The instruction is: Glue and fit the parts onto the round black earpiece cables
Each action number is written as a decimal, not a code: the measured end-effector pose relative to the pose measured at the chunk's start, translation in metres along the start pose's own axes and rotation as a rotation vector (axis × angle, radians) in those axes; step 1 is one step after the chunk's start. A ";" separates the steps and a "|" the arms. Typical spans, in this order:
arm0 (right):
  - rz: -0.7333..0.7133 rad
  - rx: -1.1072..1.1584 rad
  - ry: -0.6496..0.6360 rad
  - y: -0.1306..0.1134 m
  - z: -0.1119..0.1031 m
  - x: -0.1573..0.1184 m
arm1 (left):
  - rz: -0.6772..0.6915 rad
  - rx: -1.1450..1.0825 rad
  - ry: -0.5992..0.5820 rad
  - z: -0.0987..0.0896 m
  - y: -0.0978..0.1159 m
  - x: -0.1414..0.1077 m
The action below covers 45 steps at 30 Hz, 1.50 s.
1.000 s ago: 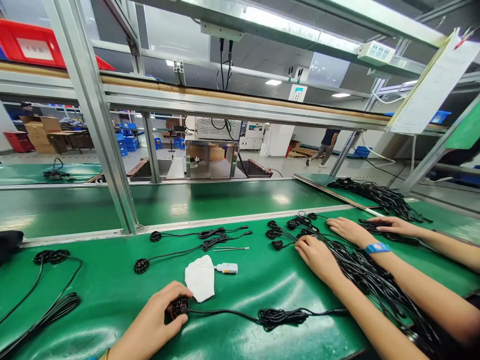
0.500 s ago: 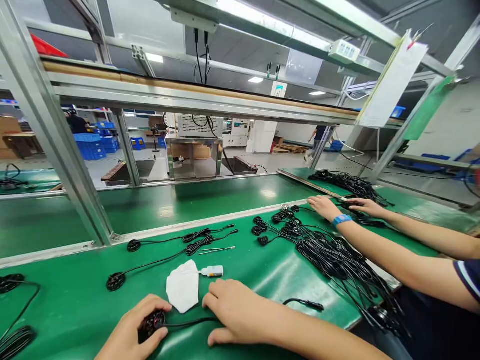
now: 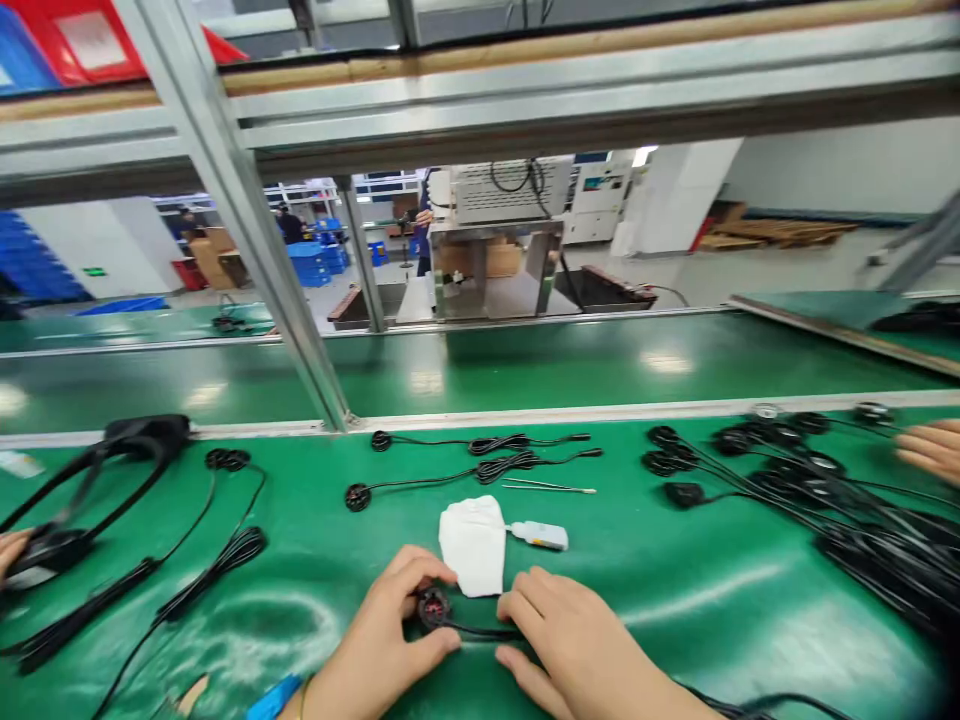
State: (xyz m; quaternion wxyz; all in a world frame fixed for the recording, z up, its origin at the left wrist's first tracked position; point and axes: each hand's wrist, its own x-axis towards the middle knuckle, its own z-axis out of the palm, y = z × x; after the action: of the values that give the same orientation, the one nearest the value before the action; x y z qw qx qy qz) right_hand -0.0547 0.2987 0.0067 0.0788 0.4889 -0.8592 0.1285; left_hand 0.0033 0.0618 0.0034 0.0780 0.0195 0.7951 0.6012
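Pinched between the thumb and fingers of my left hand [image 3: 401,630] is a small round black device [image 3: 433,607] with reddish parts in its middle. A black cable [image 3: 484,633] runs from it to the right, under the curled fingers of my right hand [image 3: 574,645], which hides where it continues. Just beyond my hands lie a white cloth [image 3: 472,545] and a small white bottle [image 3: 541,535] whose nozzle touches the cloth. Farther back are metal tweezers [image 3: 549,487] and two similar devices with bundled cables [image 3: 506,464].
To the right lies a pile of black cabled devices [image 3: 795,470], with another person's hand [image 3: 930,448] beside it. On the left are more cables [image 3: 210,575], a black headset-like strap [image 3: 142,445] and another person's fingers [image 3: 11,548]. A metal post [image 3: 255,240] rises behind the green bench [image 3: 667,580].
My view has turned left, bringing the headset-like strap into sight and moving most of the right-hand person's arms out. My hands keep the same device and cable near the cloth.
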 end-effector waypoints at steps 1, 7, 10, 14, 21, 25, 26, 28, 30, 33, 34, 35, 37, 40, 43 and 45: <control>-0.033 -0.014 0.054 0.002 0.004 -0.002 | -0.042 -0.037 0.026 0.001 0.003 -0.001; -0.110 -0.055 0.157 0.005 0.003 -0.004 | -0.143 -0.207 0.082 0.002 0.009 -0.005; -0.099 -0.002 0.198 0.005 -0.006 -0.001 | -0.142 -0.349 0.069 0.006 0.011 -0.005; -0.044 -0.037 0.308 0.003 -0.017 0.003 | -0.094 -0.430 0.052 0.009 0.008 -0.005; -0.043 -0.093 0.425 0.002 -0.027 0.005 | -0.059 -0.483 -0.002 0.012 0.009 -0.009; -0.082 -0.027 0.403 -0.001 -0.027 0.004 | 0.096 -0.494 -0.011 0.013 0.015 -0.011; -0.097 -0.001 0.392 -0.002 -0.027 0.004 | 0.122 -0.512 -0.025 0.013 0.016 -0.011; -0.115 0.032 0.392 -0.005 -0.027 0.005 | 0.137 -0.560 -0.053 0.013 0.017 -0.011; -0.114 0.010 0.421 -0.007 -0.029 0.005 | 0.095 -0.616 -0.071 0.013 0.017 -0.010; -0.139 -0.096 0.478 -0.011 -0.033 0.004 | -0.055 -0.683 -0.087 0.015 0.014 -0.010; -0.164 -0.132 0.493 -0.012 -0.034 0.003 | -0.094 -0.686 -0.087 0.015 0.013 -0.009; -0.190 -0.161 0.500 -0.014 -0.035 0.002 | -0.114 -0.681 -0.079 0.016 0.013 -0.009; -0.240 -0.197 0.496 -0.017 -0.035 0.000 | -0.094 -0.661 -0.052 0.016 0.012 -0.008; -0.267 -0.199 0.497 -0.019 -0.033 -0.002 | -0.043 -0.649 -0.038 0.018 0.012 -0.008; -0.216 -0.085 0.545 -0.019 -0.027 0.001 | -0.069 -0.746 -0.085 0.019 0.013 -0.008; -0.166 0.027 0.565 -0.018 -0.024 0.003 | -0.103 -0.843 -0.126 0.020 0.014 -0.009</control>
State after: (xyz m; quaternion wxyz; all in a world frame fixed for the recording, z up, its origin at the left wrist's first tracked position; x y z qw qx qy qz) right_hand -0.0405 0.2951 0.0327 0.3186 0.5033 -0.7587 0.2638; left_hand 0.0142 0.0841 0.0125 0.1574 -0.0170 0.4736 0.8664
